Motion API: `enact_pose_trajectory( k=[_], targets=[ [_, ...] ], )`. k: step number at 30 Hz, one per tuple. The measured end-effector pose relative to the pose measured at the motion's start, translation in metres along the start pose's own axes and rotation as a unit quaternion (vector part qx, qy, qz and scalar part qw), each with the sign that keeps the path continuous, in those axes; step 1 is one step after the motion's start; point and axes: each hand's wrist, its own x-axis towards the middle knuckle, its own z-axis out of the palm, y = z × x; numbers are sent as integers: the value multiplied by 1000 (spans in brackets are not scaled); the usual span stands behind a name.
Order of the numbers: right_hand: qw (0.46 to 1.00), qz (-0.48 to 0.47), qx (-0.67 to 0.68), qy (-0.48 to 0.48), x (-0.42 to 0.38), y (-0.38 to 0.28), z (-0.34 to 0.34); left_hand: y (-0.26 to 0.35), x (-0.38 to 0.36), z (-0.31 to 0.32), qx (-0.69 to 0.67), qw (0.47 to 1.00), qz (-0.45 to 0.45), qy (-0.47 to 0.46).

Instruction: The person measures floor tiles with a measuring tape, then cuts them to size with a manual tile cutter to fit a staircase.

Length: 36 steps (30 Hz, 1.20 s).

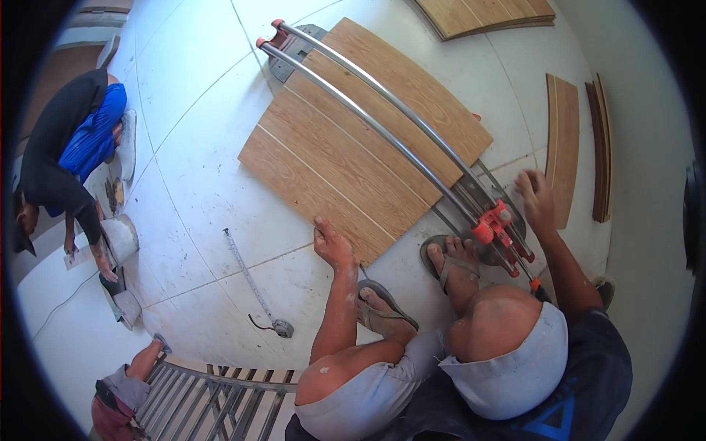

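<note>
A wood-look tile panel (323, 162) with pale stripes lies across a manual tile cutter, under its two chrome rails (375, 128). My left hand (334, 246) is closed at the panel's near edge, thumb uppermost; its other fingers are partly hidden. To the right of the cutter's red carriage (494, 222), my right hand (535, 192) is raised with its fingers loosely bent and apart, slightly blurred. Nothing shows in it. The cutter's handle (540, 290) points toward my right knee.
An extended tape measure (282, 327) lies on the white floor, left of my feet. More wood-look pieces (562, 147) are at the right wall and a stack (485, 15) at the top. A co-worker (70, 147) bends over at left. A metal rack (220, 397) stands at bottom left.
</note>
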Motion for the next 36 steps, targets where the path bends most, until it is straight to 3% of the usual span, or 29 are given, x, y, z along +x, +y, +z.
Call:
enact_pose_trajectory(
  k=[3, 4, 8, 9, 11, 12, 14, 17, 20, 27, 29, 32, 36],
  targets=[
    [994, 79, -69, -24, -58, 27, -64, -9, 1, 0, -6, 1000, 0, 7],
    [977, 70, -195, -51, -75, 15, -82, -10, 5, -1, -10, 1000, -1, 5],
    [932, 328, -128, -89, -148, 22, -108, -4, 4, -2, 69, 997, -27, 10],
    [931, 330, -129, -86, -145, 5, -105, 6, -2, 4, 26, 1000, 1, 10],
    [890, 421, -107, -139, -148, -49, -83, 10, -8, 9, -9, 1000, 17, 0],
    [924, 260, -252, -125, -170, -73, -61, 9, -5, 8, -5, 1000, 11, 3],
    [888, 386, -159, -192, -159, -15, -100, 0, -1, 3, -20, 1000, 3, -10],
    [875, 382, -212, -207, -158, -30, -102, 8, -6, 6, -40, 999, -9, -17],
    [914, 309, -191, -178, -173, -31, -100, 13, -8, 7, -36, 999, -26, -2],
    [923, 201, -241, -223, -155, -99, -74, 9, -6, 5, -46, 998, -42, -6],
    [947, 62, -212, -235, -152, -110, -69, 13, -7, 6, -47, 998, -41, -7],
    [934, 15, -298, -198, -169, -71, -84, 16, -9, 10, -60, 997, -45, -10],
    [932, -1, -302, -202, -169, -75, -69, 16, -10, 9, -39, 999, -29, -9]
  ],
)
